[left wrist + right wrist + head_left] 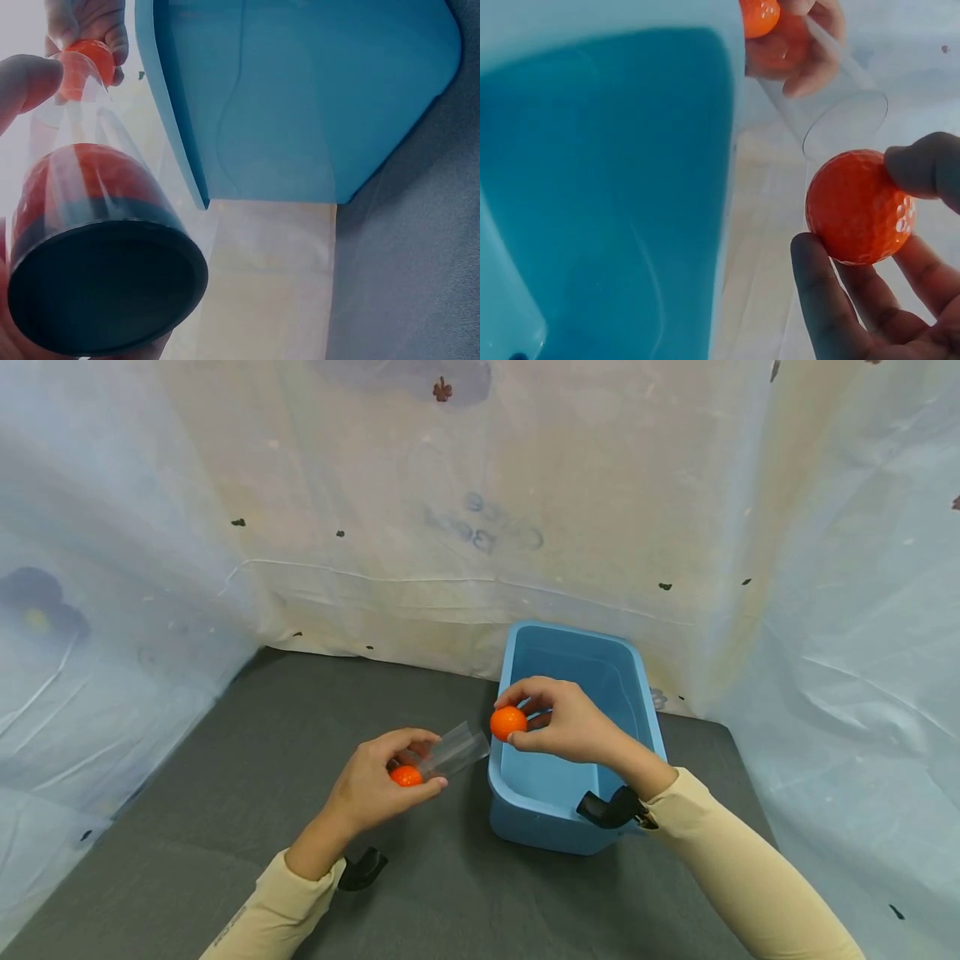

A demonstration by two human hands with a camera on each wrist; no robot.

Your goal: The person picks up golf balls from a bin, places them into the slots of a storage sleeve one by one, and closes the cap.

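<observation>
My left hand [375, 785] grips a clear plastic tube [453, 750], tilted with its open mouth toward the right. One orange golf ball [406, 775] sits inside the tube at its closed black end [105, 296]. My right hand [558, 722] pinches a second orange golf ball [507, 722] between thumb and fingers, just right of the tube's mouth [845, 125] and over the left rim of a blue plastic bin [540, 810]. In the right wrist view that ball [859, 206] is a short gap from the mouth.
The bin [607, 195] stands on a dark grey mat [225, 793] and its inside shows nothing in it. Pale printed sheets [465, 527] hang close behind and on both sides. Grey mat lies bare to the left and front.
</observation>
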